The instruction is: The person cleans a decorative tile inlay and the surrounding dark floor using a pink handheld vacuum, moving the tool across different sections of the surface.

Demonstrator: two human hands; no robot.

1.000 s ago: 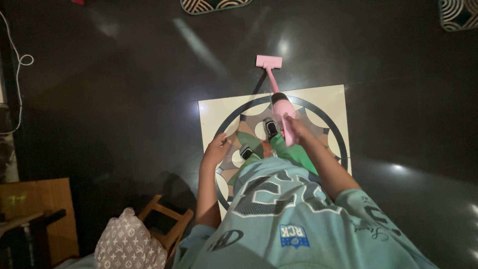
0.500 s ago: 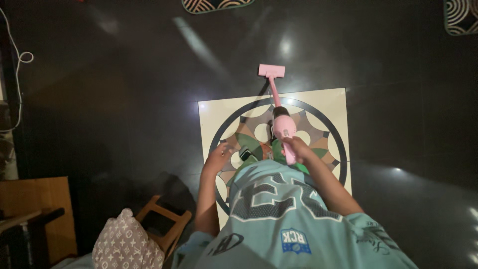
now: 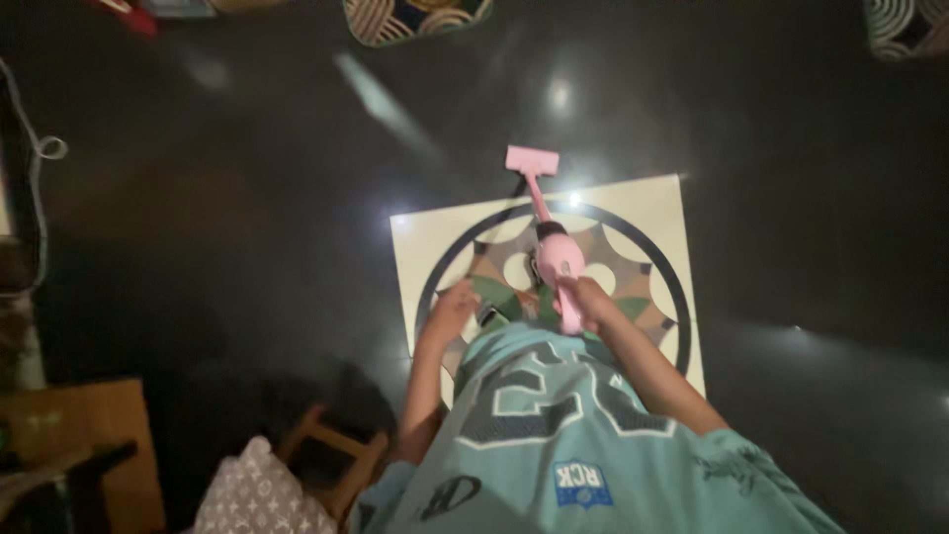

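While gripping a pink handheld vacuum [image 3: 556, 259], a person stands on a patterned floor tile [image 3: 645, 210].

Right hand [image 3: 585, 300] fingers clamp its handle, nozzle on dark floor [image 3: 247, 198] at the tile's far edge; left hand [image 3: 451, 309] empty, fingers loosely apart.

Dark glossy floor [image 3: 247, 227]: ceiling lights are being reflected on it as bright spots and streaks. Cream floor panel with a dark ring and a petal medallion [image 3: 652, 203]: being displayed at the centre of the floor, partly covered from below. Patterned rug [image 3: 415, 15]: being cut off by the top edge; a second patterned rug [image 3: 905, 25] is being cropped at the top right corner. White cord [image 3: 44, 148]: being looped along the left edge. Wooden chair [image 3: 341, 460]: being shown at the lower left, with a patterned grey bag [image 3: 252, 494] lying just beside it. Brown cardboard panel [image 3: 84, 435]: being shown blurred at the bottom left corner.
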